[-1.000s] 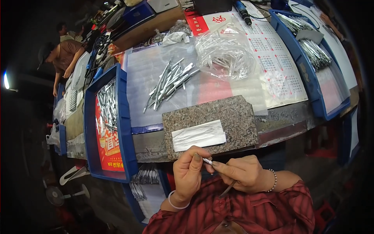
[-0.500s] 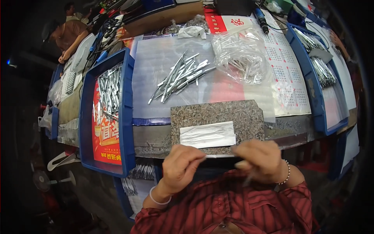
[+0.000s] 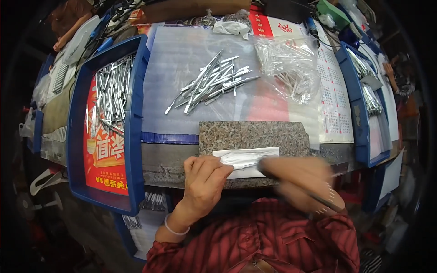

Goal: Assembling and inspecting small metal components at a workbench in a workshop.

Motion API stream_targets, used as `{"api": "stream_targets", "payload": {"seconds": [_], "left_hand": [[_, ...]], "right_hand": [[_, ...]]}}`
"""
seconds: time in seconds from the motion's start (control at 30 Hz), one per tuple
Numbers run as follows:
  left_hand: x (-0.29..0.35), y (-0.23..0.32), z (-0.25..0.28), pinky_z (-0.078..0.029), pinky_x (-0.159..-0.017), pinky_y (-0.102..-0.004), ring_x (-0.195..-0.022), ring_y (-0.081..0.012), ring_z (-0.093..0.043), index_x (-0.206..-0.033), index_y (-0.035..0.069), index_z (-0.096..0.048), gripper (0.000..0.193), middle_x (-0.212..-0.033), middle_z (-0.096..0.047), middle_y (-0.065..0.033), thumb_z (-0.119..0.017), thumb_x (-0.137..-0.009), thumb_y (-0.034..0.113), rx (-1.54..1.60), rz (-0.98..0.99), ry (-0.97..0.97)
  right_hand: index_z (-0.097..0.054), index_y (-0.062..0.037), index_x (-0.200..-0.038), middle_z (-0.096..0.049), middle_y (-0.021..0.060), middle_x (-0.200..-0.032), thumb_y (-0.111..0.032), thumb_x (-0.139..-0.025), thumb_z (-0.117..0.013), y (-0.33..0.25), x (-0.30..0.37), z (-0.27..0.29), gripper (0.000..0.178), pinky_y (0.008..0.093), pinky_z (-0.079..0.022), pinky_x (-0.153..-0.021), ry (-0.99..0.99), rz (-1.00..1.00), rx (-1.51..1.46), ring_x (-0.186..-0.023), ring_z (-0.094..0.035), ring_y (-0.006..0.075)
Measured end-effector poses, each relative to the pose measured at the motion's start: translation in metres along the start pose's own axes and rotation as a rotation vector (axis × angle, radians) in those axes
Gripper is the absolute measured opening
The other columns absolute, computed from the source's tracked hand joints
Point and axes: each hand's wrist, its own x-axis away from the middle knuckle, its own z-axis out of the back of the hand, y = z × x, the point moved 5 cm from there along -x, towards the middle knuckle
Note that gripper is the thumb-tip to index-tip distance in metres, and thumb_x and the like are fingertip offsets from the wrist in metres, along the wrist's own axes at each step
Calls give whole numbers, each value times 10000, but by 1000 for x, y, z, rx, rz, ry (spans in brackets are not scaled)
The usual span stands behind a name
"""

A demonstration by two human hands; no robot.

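My left hand is closed at the left edge of a white paper pad. Its fingertips press down there, and whatever they pinch is hidden. The pad is creased and grey-streaked, and it lies on a speckled granite slab. Over the pad's right end, my right hand is wrapped round a hammer, smeared by motion. The hammer's dark head hangs by the pad, while its handle sticks out behind the hand. Beyond the slab lies a loose pile of slim silver metal rods.
On the left stands a blue tray with many similar rods. A clear plastic bag of thin pieces sits back right, beside a calendar sheet. Another blue bin is at far right. A person's arm shows at upper left.
A thin rod showed between my hands at the slab's front edge; now it is out of sight. My left hand has moved up onto the pad's edge. The hammer has come over the pad.
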Motion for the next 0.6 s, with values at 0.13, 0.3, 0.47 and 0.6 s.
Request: {"api": "stream_targets", "payload": {"seconds": [0.13, 0.3, 0.47, 0.6], "left_hand": [[-1, -1, -2, -376, -817, -388, -904, -247, -599, -963, 76, -655, 270, -903, -596, -65, -686, -702, 14, 12, 1, 8], [0, -3, -1, -381, -821, -391, -905, -250, -598, -963, 72, -651, 260, -914, -593, -70, -672, -710, 17, 29, 6, 10], [5, -5, 4, -379, -833, -393, -914, -253, -597, -968, 70, -647, 258, -915, -590, -73, -666, -715, 30, 6, 22, 8], [-1, -6, 7, -377, -855, -396, -935, -258, -597, -954, 67, -643, 238, -904, -593, -64, -678, -720, 45, 14, 46, -20]], "right_hand": [[-626, -39, -958, -615, 137, -754, -216, -942, -604, 29, -3, -21, 179, 374, -496, -531, 419, 149, -283, -623, -627, 315], [-643, 6, -988, -700, 210, -921, -91, -900, -613, 20, 17, 4, 135, 345, -532, -543, 653, 336, -328, -636, -678, 288], [-635, 7, -983, -700, 229, -986, -81, -801, -676, -34, 17, 23, 206, 295, -517, -518, 714, 459, -152, -655, -691, 234], [-553, -66, -832, -562, 102, -711, -177, -859, -672, -1, -34, -32, 165, 383, -459, -472, 369, 251, -203, -567, -590, 301]]}}
